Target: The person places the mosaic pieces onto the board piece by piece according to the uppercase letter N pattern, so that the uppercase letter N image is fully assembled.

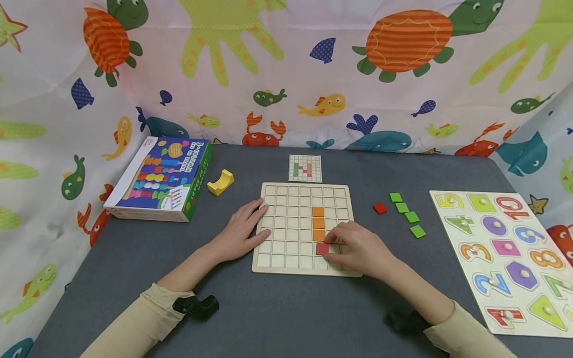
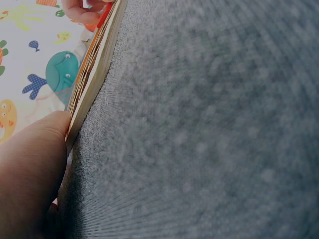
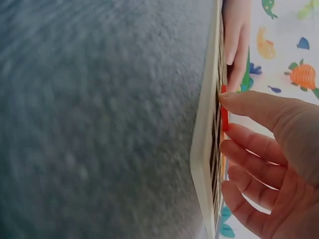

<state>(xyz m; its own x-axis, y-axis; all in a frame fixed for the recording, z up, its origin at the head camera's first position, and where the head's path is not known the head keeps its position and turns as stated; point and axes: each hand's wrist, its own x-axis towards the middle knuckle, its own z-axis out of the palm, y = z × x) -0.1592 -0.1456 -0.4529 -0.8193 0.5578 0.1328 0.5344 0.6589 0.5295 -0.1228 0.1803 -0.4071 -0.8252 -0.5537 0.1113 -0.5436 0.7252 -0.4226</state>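
A person's right hand [image 1: 360, 248] pinches a small red square tile [image 1: 322, 248] between thumb and index finger, the two fingers narrow across its opposite edges, while the other fingers are loosely bent in the right wrist view. The tile is at the lower part of a pale wooden grid board [image 1: 278, 246], just below three orange square tiles [image 1: 318, 223] that run in one column; whether it sits fully down in a cell I cannot tell. The left hand [image 1: 237, 231] rests at the board's left edge, its fingers extended and thumb spread apart from them, holding no tile; the left wrist view shows the thumb against the board's side. Just beyond the board's far edge is a small card [image 1: 305, 168] printed with a coloured grid pattern. To the right of the board, a loose red tile [image 1: 380, 208] lies near four green tiles [image 1: 412, 217] strung out in a slanting line. Farther right is a number puzzle board [image 1: 482, 238] with knobbed numerals and shapes. On the left, a yellow curved block [image 1: 221, 183] lies near a blue and green game box [image 1: 158, 179]. All of these are on a dark grey surface [image 1: 286, 318], with a white cloth [image 1: 291, 79] printed with sea animals behind. Both forearms wear beige sleeves [image 1: 130, 318].
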